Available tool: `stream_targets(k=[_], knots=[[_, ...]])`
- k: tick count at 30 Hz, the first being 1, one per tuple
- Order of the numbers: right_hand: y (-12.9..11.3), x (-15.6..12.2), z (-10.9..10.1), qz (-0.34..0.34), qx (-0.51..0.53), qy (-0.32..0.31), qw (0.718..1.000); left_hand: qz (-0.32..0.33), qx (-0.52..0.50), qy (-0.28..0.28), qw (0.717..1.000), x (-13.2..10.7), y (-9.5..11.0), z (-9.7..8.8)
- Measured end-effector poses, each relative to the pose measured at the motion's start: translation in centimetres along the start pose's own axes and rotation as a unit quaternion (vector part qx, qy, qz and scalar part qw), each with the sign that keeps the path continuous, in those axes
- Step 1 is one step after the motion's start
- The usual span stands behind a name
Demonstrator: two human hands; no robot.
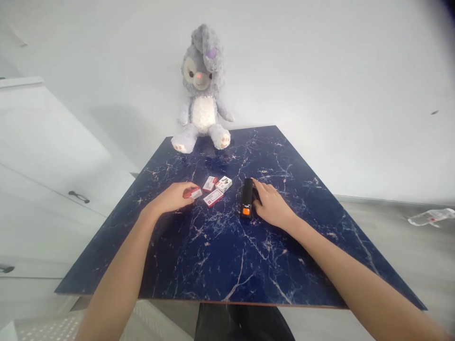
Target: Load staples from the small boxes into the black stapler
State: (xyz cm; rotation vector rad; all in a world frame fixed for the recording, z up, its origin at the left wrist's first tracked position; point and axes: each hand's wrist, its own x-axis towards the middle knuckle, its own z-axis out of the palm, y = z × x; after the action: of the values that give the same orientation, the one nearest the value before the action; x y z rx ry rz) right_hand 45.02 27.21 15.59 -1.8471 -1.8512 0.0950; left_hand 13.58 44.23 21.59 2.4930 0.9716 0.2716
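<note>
My left hand point(177, 196) is closed on a small red-and-white box point(194, 192), pinched between thumb and fingers just above the table or on it; I cannot tell which. To its right lie three more small boxes close together: a red-and-white box point(210, 183), a white box with a dark print point(223, 183), and a flat box with a white label point(213, 198). My right hand point(272, 203) closes against the right side of a long black device point(247, 192) with an orange button at its near end. Some of the right fingers are hidden from view.
The dark blue marbled table point(220, 255) has a grey plush rabbit point(203, 111) sitting at its back edge against the wall. White drawers point(46, 199) stand to the left. A clear plastic bottle point(432, 216) lies on the floor at right. A black seat point(241, 324) shows below the front edge.
</note>
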Motion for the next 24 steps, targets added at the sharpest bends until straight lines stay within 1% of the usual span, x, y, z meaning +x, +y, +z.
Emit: stream_targets(k=[3,4,5,7,9,10,14,17,19,20,21,22,24], knots=[[0.0,0.0,-0.1,-0.009,-0.011,0.001,1.0,-0.006,-0.03,0.074,0.997,0.2,2.2,1.0],[0.0,0.0,-0.1,-0.013,-0.013,0.001,1.0,-0.007,-0.046,0.091,0.995,0.3,2.9,1.4],[0.1,0.1,-0.1,-0.018,-0.013,0.0,1.0,-0.008,-0.057,0.094,0.994,0.5,3.6,2.0],[0.0,0.1,-0.2,-0.027,-0.011,-0.001,1.0,-0.004,-0.029,0.072,0.997,0.8,4.8,3.1],[0.0,0.1,-0.3,-0.028,-0.012,-0.001,1.0,0.012,0.012,0.067,0.998,0.9,5.4,3.8],[-0.1,0.0,-0.3,-0.026,-0.014,-0.001,1.0,0.015,0.016,0.065,0.998,0.9,5.6,4.1],[-0.2,-0.1,-0.2,-0.023,-0.018,-0.003,1.0,0.005,-0.028,0.018,0.999,0.6,5.5,4.1],[-0.2,-0.2,-0.1,-0.018,-0.017,0.004,1.0,0.022,-0.033,-0.006,0.999,0.4,5.5,4.1],[-0.2,-0.3,-0.1,-0.016,-0.016,0.003,1.0,0.032,-0.043,-0.018,0.998,0.2,5.8,4.4],[-0.2,-0.3,-0.1,-0.017,-0.016,0.001,1.0,0.038,-0.043,-0.014,0.998,0.2,6.0,4.8],[-0.3,-0.3,-0.1,-0.02,-0.016,-0.001,1.0,0.048,-0.035,0.003,0.998,0.3,6.3,5.2],[-0.2,-0.3,-0.1,-0.024,-0.016,-0.002,1.0,0.062,-0.019,0.03,0.997,0.3,6.6,5.6],[-0.2,-0.3,-0.1,-0.032,-0.017,0.001,0.999,0.113,0.019,0.082,0.99,0.6,7.2,6.4]])
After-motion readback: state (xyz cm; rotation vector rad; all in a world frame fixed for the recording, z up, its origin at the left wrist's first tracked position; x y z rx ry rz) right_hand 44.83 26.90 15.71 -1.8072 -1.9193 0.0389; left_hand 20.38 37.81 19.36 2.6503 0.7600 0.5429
